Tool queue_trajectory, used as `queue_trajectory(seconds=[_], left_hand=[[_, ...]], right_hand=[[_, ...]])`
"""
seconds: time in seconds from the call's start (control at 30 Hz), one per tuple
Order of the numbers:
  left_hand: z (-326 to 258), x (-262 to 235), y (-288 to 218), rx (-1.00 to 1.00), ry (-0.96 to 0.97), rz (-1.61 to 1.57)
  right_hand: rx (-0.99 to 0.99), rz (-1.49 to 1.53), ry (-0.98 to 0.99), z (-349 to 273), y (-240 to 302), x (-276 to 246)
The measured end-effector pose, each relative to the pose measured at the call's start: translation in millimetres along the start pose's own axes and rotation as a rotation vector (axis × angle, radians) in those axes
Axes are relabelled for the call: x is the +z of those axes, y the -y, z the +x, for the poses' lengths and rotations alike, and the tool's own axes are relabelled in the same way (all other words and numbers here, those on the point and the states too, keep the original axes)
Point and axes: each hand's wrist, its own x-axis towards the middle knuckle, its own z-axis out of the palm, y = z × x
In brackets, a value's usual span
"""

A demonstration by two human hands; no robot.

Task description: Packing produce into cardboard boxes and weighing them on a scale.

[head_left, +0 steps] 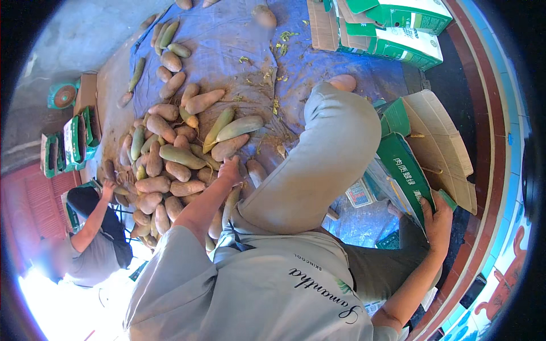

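My left hand [230, 170] reaches down to the near right edge of a pile of large, soil-covered radishes [179, 171], some brown, some green. Its fingers are partly hidden and blurred, so I cannot tell whether they hold one. Just beyond that hand lies a brown radish [230, 146], with a pale green radish [240, 128] behind it. On the right, my right hand [438, 221] is closed on the near edge of a green cardboard box [401, 170], whose brown flaps [435, 133] stand open. The box's inside is mostly hidden.
A blue sheet [219, 48] lies under the radishes. More green and white boxes [398, 42] stand at the far right. A digital scale [359, 194] sits beside my raised knee [344, 122]. Another person [96, 244] reaches into the pile from the left, near more boxes [79, 136].
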Motion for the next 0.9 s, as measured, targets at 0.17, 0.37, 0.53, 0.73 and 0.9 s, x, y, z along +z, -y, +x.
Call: queue_trajectory(seconds=[0.17,0.37,0.53,0.73,0.9], left_hand=[[-1,1,-3,-0.026,0.012,0.028],[-4,2,-7,-0.035,0.025,0.010],[-3,10,-3,-0.003,-0.005,-0.030],[2,16,-2,-0.028,0.028,0.022],[1,14,-6,-0.035,0.029,0.029]], right_hand=[[0.001,-0.023,0.006,-1,3,-2],[-0.031,-0.022,0.017,-2,2,-3],[-0.033,-0.037,0.015,-3,0,-3],[-0.007,-0.021,0.043,-4,3,-4],[-0.064,-0.010,-0.019,-5,-2,0]])
